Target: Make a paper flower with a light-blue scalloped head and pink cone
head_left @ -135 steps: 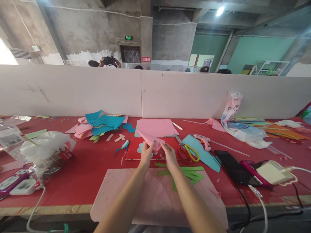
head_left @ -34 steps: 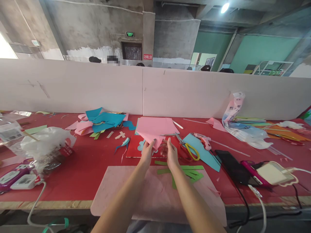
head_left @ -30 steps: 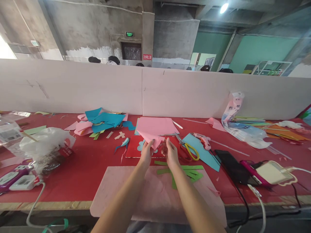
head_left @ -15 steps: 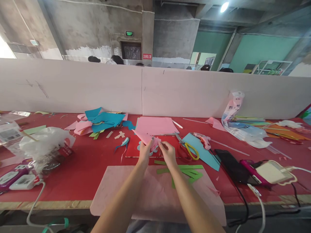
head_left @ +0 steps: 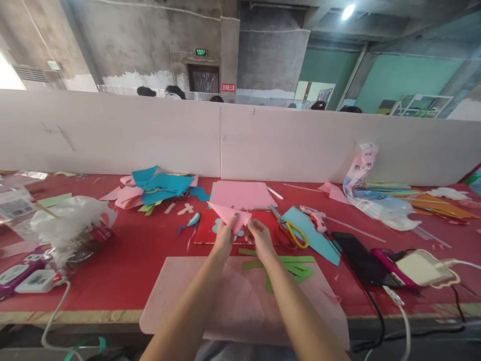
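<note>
A folded pink paper (head_left: 230, 213) with a pointed left end is pinched in my left hand (head_left: 224, 237), above a red sheet (head_left: 205, 229) with light-blue shapes. My right hand (head_left: 259, 238) has its fingers pressed together close to the paper's lower right edge; what lies between them is too small to make out. Under my forearms is a pale pink mat (head_left: 180, 286) with green strips (head_left: 296, 265) on it. Scissors with yellow and red handles (head_left: 296, 234) lie right of my right hand. A flat pink sheet (head_left: 242, 193) lies behind the red one.
Blue and pink scraps (head_left: 163, 186) are heaped at the back left, and a plastic bag (head_left: 56, 220) stands at the left. A pink glue gun (head_left: 317, 219), a black phone (head_left: 363, 260) and a white charger (head_left: 424, 265) with cables lie right. A white partition (head_left: 150, 135) runs behind.
The pink paper has turned and spread into a broader, flatter triangle between my hands. Both hands have stayed in nearly the same place.
</note>
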Demonstrator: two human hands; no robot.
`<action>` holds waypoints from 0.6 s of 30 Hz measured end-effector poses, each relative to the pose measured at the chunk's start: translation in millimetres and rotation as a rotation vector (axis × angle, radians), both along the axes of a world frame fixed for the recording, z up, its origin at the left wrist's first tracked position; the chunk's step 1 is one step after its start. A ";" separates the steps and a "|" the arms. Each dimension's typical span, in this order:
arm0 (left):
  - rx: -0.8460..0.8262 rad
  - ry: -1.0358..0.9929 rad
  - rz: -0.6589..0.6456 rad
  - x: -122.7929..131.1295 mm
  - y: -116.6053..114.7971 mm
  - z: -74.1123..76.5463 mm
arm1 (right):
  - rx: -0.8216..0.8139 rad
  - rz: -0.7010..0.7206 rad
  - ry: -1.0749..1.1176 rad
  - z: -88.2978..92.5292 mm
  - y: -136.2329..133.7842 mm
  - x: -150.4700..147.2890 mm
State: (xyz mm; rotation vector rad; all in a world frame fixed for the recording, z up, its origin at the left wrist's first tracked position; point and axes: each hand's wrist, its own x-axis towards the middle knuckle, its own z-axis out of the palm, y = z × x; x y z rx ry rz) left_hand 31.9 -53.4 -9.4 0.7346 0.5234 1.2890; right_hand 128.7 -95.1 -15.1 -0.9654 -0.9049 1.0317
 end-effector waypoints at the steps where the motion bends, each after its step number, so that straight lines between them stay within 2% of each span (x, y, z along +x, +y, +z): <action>1: 0.017 -0.001 0.000 0.4 -0.5 0.5 | -0.009 -0.003 0.007 -0.3 0.4 0.0; 11: 0.097 0.041 0.003 1.8 0.6 -2.9 | -0.056 -0.107 -0.074 11.7 -4.8 -7.2; 18: 0.086 0.129 0.032 2.8 -0.1 -3.2 | -0.018 -0.081 -0.138 -0.7 0.6 0.0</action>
